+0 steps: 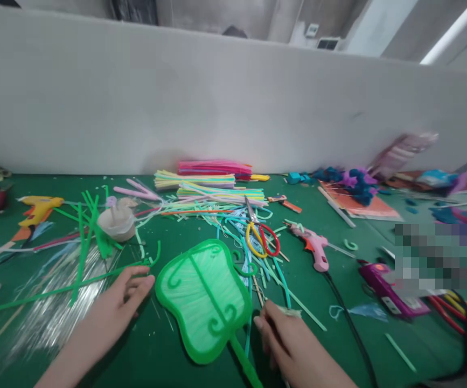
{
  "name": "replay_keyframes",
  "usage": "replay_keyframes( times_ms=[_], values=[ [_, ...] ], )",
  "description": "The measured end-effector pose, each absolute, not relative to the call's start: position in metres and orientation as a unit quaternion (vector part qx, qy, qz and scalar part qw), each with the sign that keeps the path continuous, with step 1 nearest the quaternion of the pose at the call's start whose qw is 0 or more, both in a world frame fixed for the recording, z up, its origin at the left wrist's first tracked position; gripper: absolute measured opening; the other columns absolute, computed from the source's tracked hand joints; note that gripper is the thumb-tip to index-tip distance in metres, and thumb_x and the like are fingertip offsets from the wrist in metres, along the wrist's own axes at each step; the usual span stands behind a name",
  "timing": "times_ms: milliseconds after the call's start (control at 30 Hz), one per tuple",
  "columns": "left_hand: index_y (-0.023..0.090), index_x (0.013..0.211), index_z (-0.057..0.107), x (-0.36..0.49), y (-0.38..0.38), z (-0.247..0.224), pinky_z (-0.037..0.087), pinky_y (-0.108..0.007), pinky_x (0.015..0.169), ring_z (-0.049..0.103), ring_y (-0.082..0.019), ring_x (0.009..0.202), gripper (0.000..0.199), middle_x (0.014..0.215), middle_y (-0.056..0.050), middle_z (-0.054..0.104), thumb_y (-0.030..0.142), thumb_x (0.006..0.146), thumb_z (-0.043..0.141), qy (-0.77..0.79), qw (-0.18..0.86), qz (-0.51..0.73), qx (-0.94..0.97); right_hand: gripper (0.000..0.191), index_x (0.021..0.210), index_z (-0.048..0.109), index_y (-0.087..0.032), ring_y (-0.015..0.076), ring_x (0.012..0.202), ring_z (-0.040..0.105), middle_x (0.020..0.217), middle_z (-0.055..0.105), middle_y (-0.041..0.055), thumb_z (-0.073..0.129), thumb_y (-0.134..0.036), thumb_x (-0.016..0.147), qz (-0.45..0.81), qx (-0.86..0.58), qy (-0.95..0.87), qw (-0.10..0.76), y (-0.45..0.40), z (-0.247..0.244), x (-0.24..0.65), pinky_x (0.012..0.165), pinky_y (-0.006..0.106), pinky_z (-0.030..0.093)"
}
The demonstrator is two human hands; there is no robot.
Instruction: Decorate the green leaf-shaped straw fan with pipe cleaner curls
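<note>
Between my hands a green fan (207,302) with curled decorations lies on the green table, its handle pointing down to the right. My left hand (126,299) is closed at the fingertips around a long green pipe cleaner (43,295), whose right end curls upward. To the right of the fan handle, my right hand (284,337) has its fingers bent together near a thin stick; what it grips, if anything, is hidden. Red and yellow scissors (259,237) rest just beyond the fan. A small green curl (249,269) touches the fan's right edge.
A pink glue gun (314,245) with a black cable lies at the right, near a purple device (392,288). Pipe cleaner bundles (213,186) lie by the wall. At the left are a yellow glue gun (39,209), a whitish cup (117,223) and clear strips (59,302).
</note>
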State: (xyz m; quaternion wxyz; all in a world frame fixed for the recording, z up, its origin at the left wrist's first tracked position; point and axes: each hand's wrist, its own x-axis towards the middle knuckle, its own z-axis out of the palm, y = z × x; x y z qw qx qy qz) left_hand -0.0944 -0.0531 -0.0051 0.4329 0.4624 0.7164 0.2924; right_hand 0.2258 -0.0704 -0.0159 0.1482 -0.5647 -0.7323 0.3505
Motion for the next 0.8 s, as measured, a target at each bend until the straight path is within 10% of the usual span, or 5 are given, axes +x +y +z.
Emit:
replay_keyframes(
  times_ms=[433, 800],
  values=[
    [0.021, 0.101, 0.067, -0.064, -0.015, 0.006, 0.056, -0.025, 0.073, 0.07, -0.018, 0.085, 0.031, 0.099, -0.005, 0.075, 0.037, 0.077, 0.076, 0.597, 0.587, 0.467, 0.284, 0.039, 0.078, 0.051, -0.021, 0.0183, 0.074, 0.06, 0.081, 0.063, 0.0057, 0.028, -0.043, 0.102, 0.373, -0.488, -0.746, 0.258, -0.073, -0.035, 0.199, 0.069, 0.028, 0.049],
    [0.021, 0.097, 0.069, -0.061, 0.007, -0.021, 0.053, -0.033, 0.08, 0.064, -0.028, 0.101, 0.037, 0.094, -0.005, 0.072, 0.053, 0.079, 0.065, 0.669, 0.42, 0.439, 0.429, 0.043, 0.089, 0.066, -0.021, 0.0211, 0.067, 0.065, 0.082, 0.072, 0.0067, 0.042, -0.056, 0.093, 0.233, -0.673, -0.635, 0.298, -0.029, -0.007, 0.274, 0.058, 0.029, 0.048]
  ],
)
